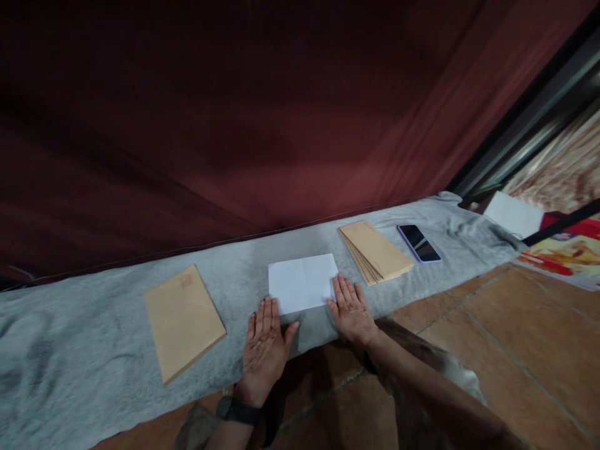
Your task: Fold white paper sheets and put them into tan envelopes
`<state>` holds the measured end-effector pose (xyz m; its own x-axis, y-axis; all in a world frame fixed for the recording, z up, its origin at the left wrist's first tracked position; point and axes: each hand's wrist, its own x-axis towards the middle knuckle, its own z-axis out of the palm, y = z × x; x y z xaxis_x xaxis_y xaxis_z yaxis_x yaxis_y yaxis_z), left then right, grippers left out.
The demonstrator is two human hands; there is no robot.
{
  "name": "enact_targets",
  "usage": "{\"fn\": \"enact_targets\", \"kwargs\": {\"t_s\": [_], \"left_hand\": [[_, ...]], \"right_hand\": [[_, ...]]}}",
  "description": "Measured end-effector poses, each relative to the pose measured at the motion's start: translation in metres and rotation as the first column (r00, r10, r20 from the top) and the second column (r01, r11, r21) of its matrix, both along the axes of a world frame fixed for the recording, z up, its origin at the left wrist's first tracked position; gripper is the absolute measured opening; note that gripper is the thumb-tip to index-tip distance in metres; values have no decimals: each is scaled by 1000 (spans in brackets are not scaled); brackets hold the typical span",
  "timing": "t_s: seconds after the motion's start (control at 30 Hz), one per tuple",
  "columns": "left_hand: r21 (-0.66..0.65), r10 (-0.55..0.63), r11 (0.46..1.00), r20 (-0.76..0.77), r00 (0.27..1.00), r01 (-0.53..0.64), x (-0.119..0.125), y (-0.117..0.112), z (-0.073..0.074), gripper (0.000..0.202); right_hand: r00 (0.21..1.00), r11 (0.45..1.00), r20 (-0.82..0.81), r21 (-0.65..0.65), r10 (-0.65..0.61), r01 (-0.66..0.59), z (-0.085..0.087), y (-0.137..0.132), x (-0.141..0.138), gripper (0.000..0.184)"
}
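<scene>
A white sheet of paper (pixel 304 282) lies flat on the grey cloth, with a faint crease down its middle. My left hand (pixel 266 347) rests at the paper's lower left corner, palm down, fingers stretched out and the thumb apart. At the right edge, my right hand (pixel 351 310) lies flat with its fingertips touching the sheet. To the right of the paper is a fanned stack of brown envelopes (pixel 375 250). Another brown envelope stack (pixel 185 319), bearing a small reddish print near its top corner, lies to the left.
A phone (pixel 419 243) with a purple edge lies beyond the right envelopes. The grey cloth (pixel 112 300) covers a long narrow surface against a dark red curtain (pixel 262 125). Brown floor tiles (pixel 515 337) show below. A white box (pixel 514 214) stands at the far right.
</scene>
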<state>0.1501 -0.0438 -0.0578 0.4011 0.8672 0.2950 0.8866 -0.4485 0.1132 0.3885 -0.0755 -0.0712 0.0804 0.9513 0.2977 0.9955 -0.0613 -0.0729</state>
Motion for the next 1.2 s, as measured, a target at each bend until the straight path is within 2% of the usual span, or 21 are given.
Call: {"fn": "enact_targets", "kwargs": {"t_s": [0.17, 0.33, 0.4, 0.5, 0.57, 0.63, 0.7, 0.77, 0.9, 1.0, 1.1, 1.2], "left_hand": [[7, 37, 999, -13, 999, -37, -2, 4, 5, 74], [0, 12, 1000, -26, 1000, -12, -4, 5, 7, 74], [6, -2, 1000, -19, 1000, 2, -5, 5, 6, 73], [2, -25, 1000, -20, 999, 25, -7, 4, 5, 72], [10, -16, 1000, -34, 999, 16, -7, 5, 4, 75], [23, 1, 1000, -52, 999, 1, -7, 5, 3, 78], [25, -3, 1000, -74, 997, 5, -8, 6, 2, 80], [9, -20, 1000, -95, 995, 21, -8, 6, 2, 78], [-26, -11, 1000, -115, 993, 8, -8, 5, 6, 75], [-54, 34, 998, -121, 992, -41, -5, 8, 13, 73], [-73, 114, 990, -84, 990, -120, 0, 17, 21, 69], [-86, 89, 992, -6, 996, -89, 8, 35, 26, 65]], "right_hand": [[1000, 1000, 2, 14, -8, 8, 1, -4, 6, 59], [1000, 1000, -5, 22, -2, 2, 0, -10, 14, 64], [1000, 1000, -18, 28, 0, 1, 4, -12, 17, 65], [998, 998, -51, 55, 27, -24, 20, -12, 15, 67], [992, 993, -81, 71, 101, -96, 32, -12, 7, 70], [960, 967, -115, 53, 254, -249, 40, -13, -6, 69], [913, 924, -146, 27, 382, -382, 41, -16, -20, 66], [895, 907, -162, 0, 416, -422, 35, -22, -31, 65], [926, 931, -122, -27, 358, -364, 23, -34, -33, 70], [950, 953, -79, -15, 301, -303, 20, -38, -26, 72], [962, 962, -35, 36, 270, -269, 18, -42, -22, 73], [975, 972, -13, 71, 224, -223, 15, -48, -23, 75]]}}
